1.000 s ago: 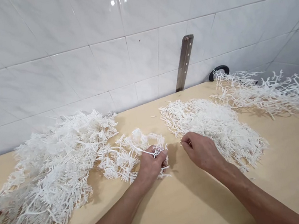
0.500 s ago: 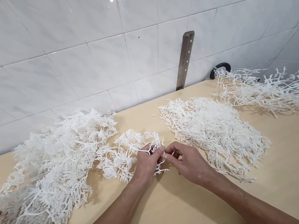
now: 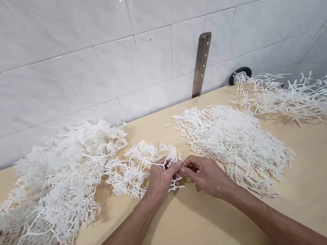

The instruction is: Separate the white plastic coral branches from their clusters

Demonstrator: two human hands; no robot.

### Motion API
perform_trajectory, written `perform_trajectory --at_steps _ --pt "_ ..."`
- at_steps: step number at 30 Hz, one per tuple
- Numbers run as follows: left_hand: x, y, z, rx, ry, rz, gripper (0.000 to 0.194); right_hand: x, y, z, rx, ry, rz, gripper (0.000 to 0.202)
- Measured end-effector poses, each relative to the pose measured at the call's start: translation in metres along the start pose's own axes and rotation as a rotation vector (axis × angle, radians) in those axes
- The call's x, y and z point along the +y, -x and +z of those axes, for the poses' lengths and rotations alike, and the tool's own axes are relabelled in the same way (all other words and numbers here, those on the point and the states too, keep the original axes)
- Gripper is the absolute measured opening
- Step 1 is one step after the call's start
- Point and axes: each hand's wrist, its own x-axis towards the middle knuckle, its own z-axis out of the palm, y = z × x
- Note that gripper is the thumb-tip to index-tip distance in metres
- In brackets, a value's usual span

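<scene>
Holding the white branched piece between thumb and fingers of the left hand. Pinching narrowly at its edge with the right hand; cannot tell if gripping anything. Farther, on the table, heaped white twigs.

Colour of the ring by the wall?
The ring is black; it shows best in the head view.

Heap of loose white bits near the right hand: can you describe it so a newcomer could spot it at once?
On the pale table, look below the metal strip at the tiled wall. The heap lies just beyond the right hand. It is a low mass of short, thin sticks, unlike the bushy pile to its left and the openly branching pile to its right.
</scene>
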Motion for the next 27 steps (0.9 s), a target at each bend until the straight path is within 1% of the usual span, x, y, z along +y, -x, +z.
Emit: perform_trajectory --at_steps 7,12,17,27 --pt "0.000 -0.001 -0.002 -0.049 0.015 0.005 0.038 -0.001 -0.001 -0.009 -0.118 -0.111 0.002 0.031" --pt "-0.001 -0.002 -0.004 -0.044 -0.075 0.048 0.038 0.006 -0.003 -0.012 -0.168 -0.148 0.031 0.035" --pt "0.001 0.000 -0.003 -0.022 -0.137 0.095 0.038 0.012 -0.005 -0.012 -0.163 -0.166 0.040 0.035" --pt "-0.003 -0.002 -0.004 -0.003 -0.238 0.132 0.033 0.014 -0.007 -0.011 -0.120 -0.212 0.038 0.022"
